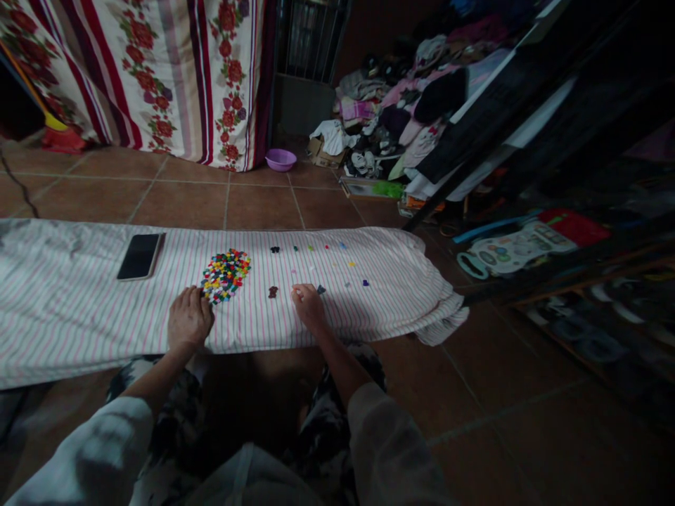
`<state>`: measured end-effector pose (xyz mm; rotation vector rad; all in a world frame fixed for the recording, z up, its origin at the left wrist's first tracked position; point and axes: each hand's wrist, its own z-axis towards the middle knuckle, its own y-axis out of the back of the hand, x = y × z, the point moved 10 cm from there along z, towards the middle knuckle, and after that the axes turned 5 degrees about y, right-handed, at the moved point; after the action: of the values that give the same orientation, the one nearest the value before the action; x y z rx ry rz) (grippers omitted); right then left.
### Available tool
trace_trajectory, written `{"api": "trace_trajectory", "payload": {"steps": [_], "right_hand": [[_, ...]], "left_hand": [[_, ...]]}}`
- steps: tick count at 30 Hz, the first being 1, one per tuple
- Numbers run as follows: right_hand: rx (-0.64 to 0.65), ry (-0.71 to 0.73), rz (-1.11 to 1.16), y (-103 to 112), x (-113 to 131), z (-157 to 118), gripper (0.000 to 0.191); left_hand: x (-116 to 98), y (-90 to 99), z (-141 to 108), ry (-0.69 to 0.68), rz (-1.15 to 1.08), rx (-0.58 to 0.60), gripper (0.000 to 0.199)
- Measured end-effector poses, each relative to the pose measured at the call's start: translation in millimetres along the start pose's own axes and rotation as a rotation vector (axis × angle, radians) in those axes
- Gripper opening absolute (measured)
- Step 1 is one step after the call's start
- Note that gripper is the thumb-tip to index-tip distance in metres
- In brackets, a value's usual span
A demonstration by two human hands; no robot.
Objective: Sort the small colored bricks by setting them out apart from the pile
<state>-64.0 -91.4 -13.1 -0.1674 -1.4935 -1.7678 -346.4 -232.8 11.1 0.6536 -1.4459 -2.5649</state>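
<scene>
A pile of small multicoloured pieces [226, 275] lies on the striped cloth [247, 330]. My left hand [190, 316] rests at the pile's lower left edge, palm down, with nothing visible in it. To the right, my right hand [309, 306] is closed in a pinch above the cloth; whatever it holds is too small to name. Left of that hand sits a small brown cluster [273, 292], and just right of its fingers a dark blue-grey one [321, 289]. Farther up are a black cluster [275, 249] and several tiny coloured pieces, including yellow [351, 264] and dark blue [365, 283].
A phone [140, 256] lies on the cloth left of the pile. Beyond the cloth's far edge are a purple basin [281, 160], a floral curtain [179, 84] and heaped clothes [390, 112]. A colourful plastic toy [519, 246] stands at the right.
</scene>
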Motion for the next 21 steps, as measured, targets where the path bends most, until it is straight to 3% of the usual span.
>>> {"api": "trace_trajectory", "payload": {"steps": [21], "right_hand": [[0.000,-0.030,-0.052,-1.2,-0.4,-3.6,0.031]], "left_hand": [[-2.3,0.8,0.7,-0.013,-0.014,0.022,0.042]]}}
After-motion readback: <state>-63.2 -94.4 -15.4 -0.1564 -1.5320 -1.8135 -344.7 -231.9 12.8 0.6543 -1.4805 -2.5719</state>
